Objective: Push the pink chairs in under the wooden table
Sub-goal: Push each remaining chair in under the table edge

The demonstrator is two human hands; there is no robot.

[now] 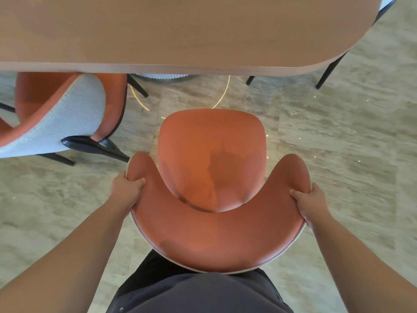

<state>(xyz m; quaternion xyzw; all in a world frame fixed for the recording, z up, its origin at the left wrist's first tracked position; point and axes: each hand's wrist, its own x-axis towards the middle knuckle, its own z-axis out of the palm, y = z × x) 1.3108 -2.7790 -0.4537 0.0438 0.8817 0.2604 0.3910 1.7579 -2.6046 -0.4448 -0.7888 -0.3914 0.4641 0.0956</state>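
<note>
Both hands, left hand point(127, 190) and right hand point(312, 203), grip the near pink chair point(214, 168), not yet under the wooden table point(180, 30); the left pink chair point(67, 109) is partly in.

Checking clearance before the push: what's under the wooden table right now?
Under the wooden table: front of the left chair, a ribbed pale base and dark legs at the right. The top hides everything farther back. The held chair is fully outside.

Both bare forearms reach forward and slightly inward. The left hand point(126, 190) grips with curled fingers, thumb on top. The right hand point(312, 205) grips likewise, mirrored.
</note>
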